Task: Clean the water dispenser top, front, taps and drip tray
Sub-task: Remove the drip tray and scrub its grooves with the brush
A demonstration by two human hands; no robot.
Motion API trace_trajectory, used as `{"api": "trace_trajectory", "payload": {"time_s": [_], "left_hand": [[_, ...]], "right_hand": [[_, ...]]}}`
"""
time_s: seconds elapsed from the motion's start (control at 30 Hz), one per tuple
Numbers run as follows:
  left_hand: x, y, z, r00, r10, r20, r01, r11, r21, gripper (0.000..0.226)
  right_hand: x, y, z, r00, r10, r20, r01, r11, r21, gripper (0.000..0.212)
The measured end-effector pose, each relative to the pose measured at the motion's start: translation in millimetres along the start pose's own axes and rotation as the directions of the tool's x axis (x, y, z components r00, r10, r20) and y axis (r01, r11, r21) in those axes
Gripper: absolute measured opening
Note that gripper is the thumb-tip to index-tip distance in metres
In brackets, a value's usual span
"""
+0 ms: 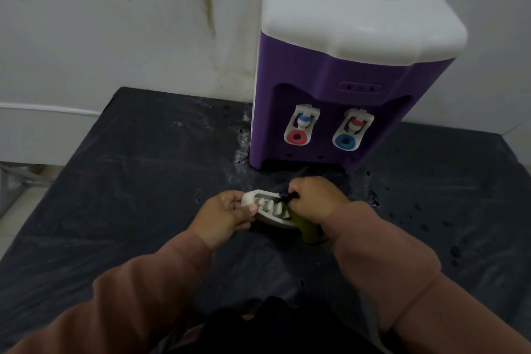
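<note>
The small white slotted plastic drip tray point(265, 210) has been taken off the machine and sits low in the view, at about six o'clock from the purple-fronted, white-topped tabletop water dispenser point(344, 72), resting on or just above the dark plastic-covered table point(129, 181). The left hand point(227, 217) is curled around the tray's nine o'clock end, thumb on top and fingers underneath, steadying it. The right hand point(314, 200) is closed at the tray's three o'clock end, pinching something dark against the grille; a yellow-green cloth or sponge point(306, 227) hangs below that hand at five o'clock, though the blur leaves it unclear whether the dark bit is part of it. The step in hand looks like scrubbing the tray's slots. To do it well, I would keep the left grip firm so the tray does not skid on the slick sheet, work the cleaning edge along each slot rather than across, and tip the tray to reach its underside and rim. As for contents, no standing water shows in the tray, though its inside is mostly hidden by the grille and fingers. The red-ringed tap point(300, 129) and blue-ringed tap point(349, 133) hang at twelve o'clock above the empty tray recess.
</note>
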State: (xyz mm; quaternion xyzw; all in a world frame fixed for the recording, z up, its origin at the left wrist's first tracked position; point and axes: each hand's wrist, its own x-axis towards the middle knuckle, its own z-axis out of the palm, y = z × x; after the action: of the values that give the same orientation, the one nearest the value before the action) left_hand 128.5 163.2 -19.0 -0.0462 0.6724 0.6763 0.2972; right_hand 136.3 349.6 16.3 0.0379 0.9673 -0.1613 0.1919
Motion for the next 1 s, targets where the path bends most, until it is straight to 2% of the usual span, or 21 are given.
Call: {"api": "trace_trajectory", "payload": {"time_s": [0.1,0.27,0.47,0.53,0.67,0.77,0.87,1.0], "left_hand": [[-1.0,-2.4,0.4,1.000,0.005,-0.001,-0.005,1.000,0.004,0.010],[0.5,-0.1,2.1,1.000,0.007,0.003,-0.007,1.000,0.012,0.014],[-1.3,-3.2,-2.0,1.000,-0.021,0.007,0.021,1.000,0.018,0.019],[-1.9,-5.1,-1.4,1.000,-0.025,0.009,0.025,1.000,0.016,0.020],[-0.9,-2.3,0.4,1.000,-0.015,0.017,0.014,0.999,0.030,0.014],[0.4,0.0,-1.4,1.000,-0.017,0.022,0.016,0.999,0.032,0.013],[-0.2,-0.1,-2.2,0.999,-0.031,0.027,0.030,0.999,0.031,0.017],[-0.8,-2.1,0.3,1.000,-0.023,0.020,0.022,0.999,0.037,0.017]], "right_hand": [[-0.9,-2.1,1.3,1.000,-0.001,-0.013,0.001,1.000,-0.016,0.022],[-2.2,-19.5,7.1,0.988,-0.119,-0.103,0.125,0.991,0.057,0.017],[-1.1,11.7,5.9,1.000,0.014,0.011,-0.014,1.000,0.002,0.022],[-1.3,9.9,8.1,1.000,0.013,-0.005,-0.014,1.000,-0.016,0.022],[-3.0,-4.3,15.3,0.995,-0.055,-0.082,0.062,0.995,0.075,0.017],[-2.5,5.0,16.8,0.997,0.007,-0.073,0.002,0.993,0.119,0.018],[-3.1,23.5,10.7,0.995,0.086,-0.040,-0.083,0.993,0.085,0.020],[-3.2,24.1,9.5,0.996,0.080,-0.029,-0.079,0.996,0.033,0.022]]}}
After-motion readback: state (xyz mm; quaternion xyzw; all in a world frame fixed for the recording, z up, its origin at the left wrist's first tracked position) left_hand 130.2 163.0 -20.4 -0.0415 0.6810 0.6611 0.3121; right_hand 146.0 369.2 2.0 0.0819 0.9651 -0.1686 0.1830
